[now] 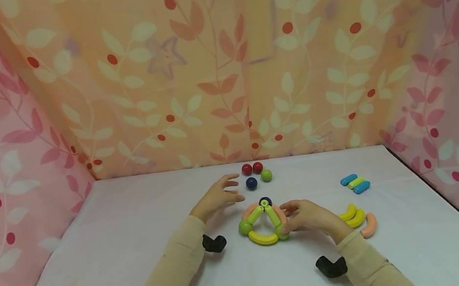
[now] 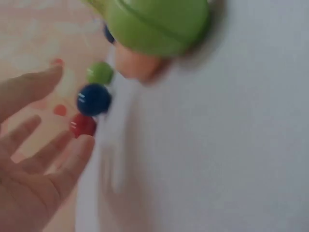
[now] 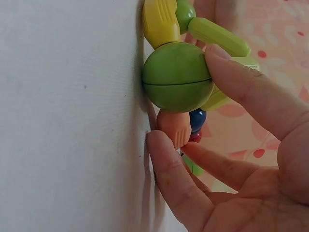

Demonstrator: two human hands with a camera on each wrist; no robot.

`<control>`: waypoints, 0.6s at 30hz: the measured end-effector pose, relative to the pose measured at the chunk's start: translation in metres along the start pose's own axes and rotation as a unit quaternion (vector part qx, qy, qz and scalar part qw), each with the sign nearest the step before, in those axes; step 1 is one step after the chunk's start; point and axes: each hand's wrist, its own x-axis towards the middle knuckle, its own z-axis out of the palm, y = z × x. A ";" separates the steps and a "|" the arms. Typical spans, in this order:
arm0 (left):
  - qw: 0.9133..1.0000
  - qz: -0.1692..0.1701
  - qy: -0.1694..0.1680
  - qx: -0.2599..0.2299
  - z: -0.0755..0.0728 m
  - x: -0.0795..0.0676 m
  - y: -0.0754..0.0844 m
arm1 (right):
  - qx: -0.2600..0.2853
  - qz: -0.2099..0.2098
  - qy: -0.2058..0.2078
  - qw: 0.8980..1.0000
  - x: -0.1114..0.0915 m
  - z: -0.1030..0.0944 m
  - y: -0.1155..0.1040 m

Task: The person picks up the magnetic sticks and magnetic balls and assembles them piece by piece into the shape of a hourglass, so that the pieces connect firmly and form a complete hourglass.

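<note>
A magnetic ball-and-rod frame (image 1: 263, 237) lies mid-table. A yellow curved rod (image 3: 161, 21) joins its two green balls (image 3: 177, 77), orange curved rods run along the sides to a navy ball (image 1: 265, 200), and two light green straight rods (image 1: 256, 214) meet beside that ball. My right hand (image 1: 309, 215) grips the frame's right corner, its thumb on the green ball and fingertips at the orange rod (image 3: 174, 126). Left of the frame my left hand (image 1: 219, 195) hovers with fingers spread, holding nothing; in the left wrist view the fingers (image 2: 72, 164) appear apart from the frame.
Behind the frame sit two red balls (image 1: 247, 169), a loose navy ball (image 1: 251, 183) and a loose green ball (image 1: 266, 175). To the right lie short blue and green rods (image 1: 356, 183), yellow curved rods (image 1: 352, 216) and an orange curved rod (image 1: 369, 226). Patterned cloth (image 1: 218, 65) encloses the table.
</note>
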 end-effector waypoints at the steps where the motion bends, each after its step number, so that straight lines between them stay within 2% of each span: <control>1: 1.000 0.000 0.000 0.003 0.000 0.007 -0.001 | 0.002 0.003 0.003 1.000 0.000 0.000 0.000; 5: 1.000 -0.006 -0.003 0.018 0.003 0.028 -0.004 | 0.007 0.005 0.004 1.000 0.000 0.002 0.000; 9: 0.999 -0.010 -0.008 0.035 0.007 0.044 -0.008 | 0.017 0.006 0.003 1.000 0.001 0.005 0.002; 18: 0.994 0.009 -0.014 0.106 0.012 0.061 0.001 | 0.016 0.005 0.012 1.000 0.004 0.003 0.002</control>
